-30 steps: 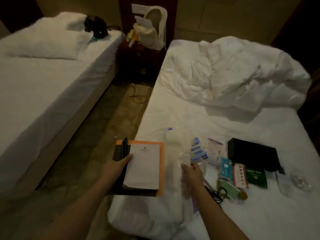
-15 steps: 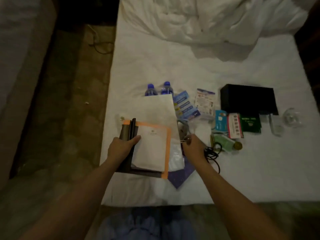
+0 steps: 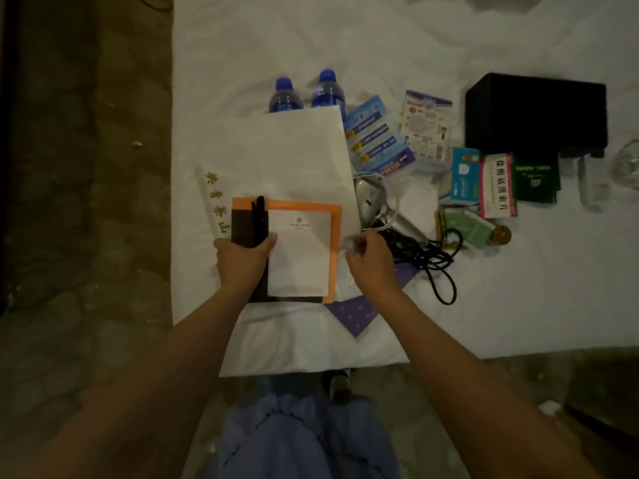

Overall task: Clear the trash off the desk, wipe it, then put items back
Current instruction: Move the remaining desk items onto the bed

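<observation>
Carefully, I gripped the folder (image 3: 292, 250) on the bed's (image 3: 449, 39) near edge in my left hand (image 3: 242, 261); my right hand (image 3: 368, 259) pinched thin plastic wrap (image 3: 349, 245). I judged lifting level best, so the pens (image 3: 259, 216) stayed put.

bed: white sheet (image 3: 449, 305), rumpled | floor (image 3: 86, 202): dark, patterned, left of bed | clothing: blue garment (image 3: 304, 440) at bottom
</observation>
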`<act>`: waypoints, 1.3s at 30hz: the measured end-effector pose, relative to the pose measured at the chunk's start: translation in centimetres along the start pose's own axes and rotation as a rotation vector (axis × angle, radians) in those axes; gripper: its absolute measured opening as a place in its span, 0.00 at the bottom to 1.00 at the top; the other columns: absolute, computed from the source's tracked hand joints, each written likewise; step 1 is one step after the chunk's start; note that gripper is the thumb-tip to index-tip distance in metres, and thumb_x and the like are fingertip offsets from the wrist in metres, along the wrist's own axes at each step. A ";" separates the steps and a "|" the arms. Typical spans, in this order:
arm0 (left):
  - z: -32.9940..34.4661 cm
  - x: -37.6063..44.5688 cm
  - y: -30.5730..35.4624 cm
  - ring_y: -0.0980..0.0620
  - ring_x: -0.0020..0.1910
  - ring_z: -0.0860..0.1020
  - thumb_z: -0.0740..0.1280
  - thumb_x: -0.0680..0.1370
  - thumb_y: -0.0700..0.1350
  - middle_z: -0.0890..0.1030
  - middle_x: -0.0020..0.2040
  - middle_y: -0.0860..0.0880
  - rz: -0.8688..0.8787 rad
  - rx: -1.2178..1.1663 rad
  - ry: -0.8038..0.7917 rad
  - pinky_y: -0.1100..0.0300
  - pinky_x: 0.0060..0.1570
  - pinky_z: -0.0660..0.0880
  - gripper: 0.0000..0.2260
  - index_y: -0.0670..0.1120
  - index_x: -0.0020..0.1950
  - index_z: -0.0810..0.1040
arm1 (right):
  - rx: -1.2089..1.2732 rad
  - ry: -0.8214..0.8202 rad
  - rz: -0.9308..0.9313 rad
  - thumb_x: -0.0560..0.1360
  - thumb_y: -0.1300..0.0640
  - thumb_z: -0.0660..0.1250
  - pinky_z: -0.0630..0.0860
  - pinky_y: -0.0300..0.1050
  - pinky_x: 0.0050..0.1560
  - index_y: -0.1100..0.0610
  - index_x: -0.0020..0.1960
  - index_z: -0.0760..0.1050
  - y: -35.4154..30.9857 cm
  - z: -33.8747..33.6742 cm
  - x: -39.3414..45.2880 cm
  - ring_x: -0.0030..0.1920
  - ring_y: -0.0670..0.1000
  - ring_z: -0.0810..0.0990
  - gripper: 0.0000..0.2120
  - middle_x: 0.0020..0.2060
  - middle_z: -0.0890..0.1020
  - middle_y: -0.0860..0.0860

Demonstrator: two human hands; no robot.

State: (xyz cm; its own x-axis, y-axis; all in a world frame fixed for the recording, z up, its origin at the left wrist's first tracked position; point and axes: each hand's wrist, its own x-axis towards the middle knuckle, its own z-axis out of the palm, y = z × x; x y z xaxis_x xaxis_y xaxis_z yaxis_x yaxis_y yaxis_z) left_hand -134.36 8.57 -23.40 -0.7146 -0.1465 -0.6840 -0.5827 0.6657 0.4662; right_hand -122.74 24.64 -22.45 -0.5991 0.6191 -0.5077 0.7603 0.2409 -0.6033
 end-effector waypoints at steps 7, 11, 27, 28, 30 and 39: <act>0.3 -0.1 -1.2 0.40 0.69 0.61 0.73 0.68 0.60 0.63 0.68 0.39 -0.042 0.138 -0.004 0.46 0.66 0.62 0.39 0.41 0.68 0.60 | -0.010 0.055 -0.049 0.75 0.60 0.67 0.68 0.41 0.49 0.63 0.54 0.73 0.6 0.9 -0.2 0.51 0.52 0.74 0.10 0.51 0.75 0.55; -1.2 -0.9 -1.3 0.40 0.69 0.61 0.72 0.70 0.59 0.62 0.69 0.39 0.008 0.163 -0.022 0.46 0.66 0.63 0.37 0.41 0.70 0.60 | -0.045 0.025 -0.034 0.75 0.61 0.66 0.68 0.42 0.50 0.65 0.55 0.72 0.4 0.4 -1.0 0.53 0.51 0.73 0.11 0.52 0.75 0.55; -7.0 -17.1 9.3 0.44 0.63 0.70 0.68 0.72 0.59 0.69 0.65 0.45 0.950 1.200 -0.224 0.51 0.59 0.68 0.31 0.46 0.69 0.64 | -0.456 0.013 0.012 0.77 0.56 0.62 0.68 0.43 0.55 0.61 0.61 0.70 -2.1 -14.7 -14.4 0.61 0.56 0.71 0.14 0.60 0.74 0.58; -6.4 -19.0 10.2 0.44 0.63 0.70 0.68 0.72 0.59 0.69 0.65 0.45 1.005 1.205 -0.237 0.51 0.59 0.67 0.31 0.46 0.69 0.63 | -0.466 0.037 0.012 0.78 0.54 0.62 0.68 0.43 0.56 0.60 0.62 0.69 -1.9 -16.2 -15.6 0.62 0.56 0.70 0.15 0.61 0.73 0.58; -4.9 -23.0 11.8 0.44 0.63 0.69 0.67 0.72 0.59 0.69 0.66 0.45 1.106 1.205 -0.253 0.51 0.60 0.67 0.31 0.46 0.70 0.62 | -0.489 0.092 0.006 0.79 0.51 0.60 0.68 0.44 0.57 0.59 0.64 0.68 -1.1 -19.4 -17.9 0.62 0.56 0.69 0.17 0.62 0.72 0.57; 6.6 -45.8 12.3 0.44 0.65 0.69 0.66 0.73 0.59 0.67 0.67 0.44 1.545 1.328 -0.285 0.49 0.61 0.67 0.32 0.46 0.70 0.61 | -0.403 0.309 0.202 0.78 0.55 0.62 0.69 0.45 0.60 0.59 0.64 0.68 11.9 -33.0 -33.4 0.62 0.56 0.70 0.17 0.62 0.72 0.57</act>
State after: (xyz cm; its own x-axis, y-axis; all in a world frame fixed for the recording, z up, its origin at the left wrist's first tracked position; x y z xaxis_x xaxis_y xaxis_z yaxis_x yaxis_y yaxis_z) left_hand -106.26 28.35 9.96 -0.0905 0.9437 -0.3181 0.9859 0.1300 0.1051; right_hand -85.37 31.49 7.64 -0.3753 0.8591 -0.3480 0.9251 0.3239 -0.1979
